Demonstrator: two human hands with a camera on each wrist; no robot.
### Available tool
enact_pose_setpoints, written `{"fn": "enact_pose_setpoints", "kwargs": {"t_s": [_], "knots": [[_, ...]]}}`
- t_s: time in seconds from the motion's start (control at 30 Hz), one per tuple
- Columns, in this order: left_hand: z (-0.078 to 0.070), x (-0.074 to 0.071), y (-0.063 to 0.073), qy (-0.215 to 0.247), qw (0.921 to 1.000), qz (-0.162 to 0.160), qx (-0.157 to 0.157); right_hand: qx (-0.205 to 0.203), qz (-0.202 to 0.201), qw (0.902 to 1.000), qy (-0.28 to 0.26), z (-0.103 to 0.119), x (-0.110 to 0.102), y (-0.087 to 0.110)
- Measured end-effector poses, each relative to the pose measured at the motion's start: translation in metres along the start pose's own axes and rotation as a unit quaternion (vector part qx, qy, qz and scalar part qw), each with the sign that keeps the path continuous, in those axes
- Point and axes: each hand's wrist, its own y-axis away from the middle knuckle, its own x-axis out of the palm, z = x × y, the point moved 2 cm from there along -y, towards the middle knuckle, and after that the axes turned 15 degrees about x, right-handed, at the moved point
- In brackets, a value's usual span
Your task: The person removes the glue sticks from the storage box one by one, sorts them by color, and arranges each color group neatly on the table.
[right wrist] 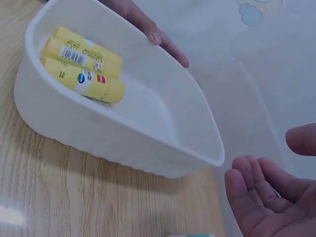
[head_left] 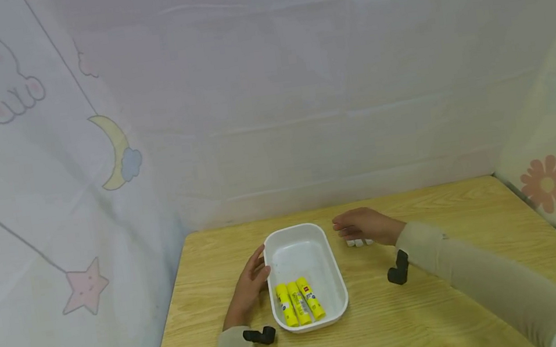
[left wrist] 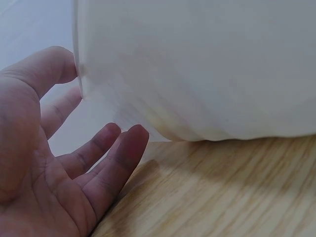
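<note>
A white plastic tray (head_left: 333,260) stands on the table with three yellow glue sticks (head_left: 298,304) lying side by side in its near end. My left hand (head_left: 248,289) is at the tray's left side, thumb and fingertips touching the rim and outer wall; in the left wrist view its fingers (left wrist: 129,148) are spread and gently bent. Beyond the tray's right side, my right hand (head_left: 366,226) hovers over several small white blocks (head_left: 359,242), partly hidden under it. From the right wrist view, that hand's loosely bent fingers (right wrist: 256,185) hold nothing visible.
The wooden table (head_left: 408,320) reaches back to a pale cloth wall (head_left: 273,139), with printed cloth at left and right. At the right wrist view's bottom edge, a white and teal thing (right wrist: 191,235) just shows. A black wrist camera (head_left: 398,268) sits on the right sleeve.
</note>
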Motion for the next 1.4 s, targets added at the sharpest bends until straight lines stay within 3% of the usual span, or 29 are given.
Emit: {"fn": "enact_pose_setpoints", "kwargs": {"t_s": [0.17, 0.4, 0.53, 0.63, 0.83, 1.13, 1.4], "knots": [[0.010, -0.001, -0.001, -0.006, 0.9998, -0.017, 0.001, -0.012, 0.003, 0.9998, 0.016, 0.011, 0.020, 0.006], [0.010, -0.002, 0.002, -0.016, 0.9996, -0.023, -0.002, -0.042, 0.021, 0.9972, 0.059, 0.012, 0.051, 0.017], [0.010, -0.002, 0.002, -0.011, 0.9997, -0.021, -0.008, -0.035, 0.020, 0.9931, 0.110, 0.010, 0.069, 0.021], [0.008, -0.003, 0.002, -0.001, 0.9997, -0.017, -0.018, -0.019, 0.025, 0.9926, 0.117, 0.009, 0.080, 0.024], [-0.010, -0.002, 0.004, 0.005, 0.9997, 0.002, -0.025, 0.041, 0.045, 0.9958, 0.068, 0.005, 0.102, 0.032], [0.009, -0.001, 0.002, 0.009, 0.9996, -0.022, -0.016, 0.096, 0.054, 0.9939, 0.003, -0.009, 0.123, 0.033], [0.005, 0.004, 0.003, 0.000, 0.9996, -0.026, -0.010, 0.114, 0.063, 0.9914, -0.014, -0.020, 0.133, 0.029]]}}
